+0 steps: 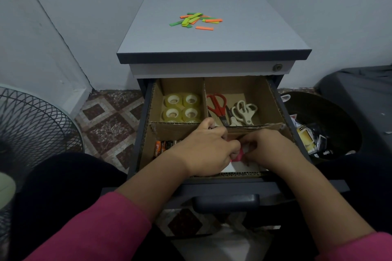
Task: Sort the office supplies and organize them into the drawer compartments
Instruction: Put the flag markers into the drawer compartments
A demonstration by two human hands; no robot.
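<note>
Drawer [146,150] compartments are lying open under both hands: the left hand [209,148] and right hand [268,149] are meeting over the near compartment, fingers curled, each grip pinching a pink and white packet [238,155]. Batteries [162,147] are lying just left of the left hand. Beyond the hands, tape rolls [182,107] and scissors [231,109] are sitting in separate far compartments. Coloured strips [195,20] are lying farther off on the cabinet top [233,34].

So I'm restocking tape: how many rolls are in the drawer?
4 fully visible, in a square block in the back-left compartment. A fifth may be partly hidden behind the front divider.
</note>
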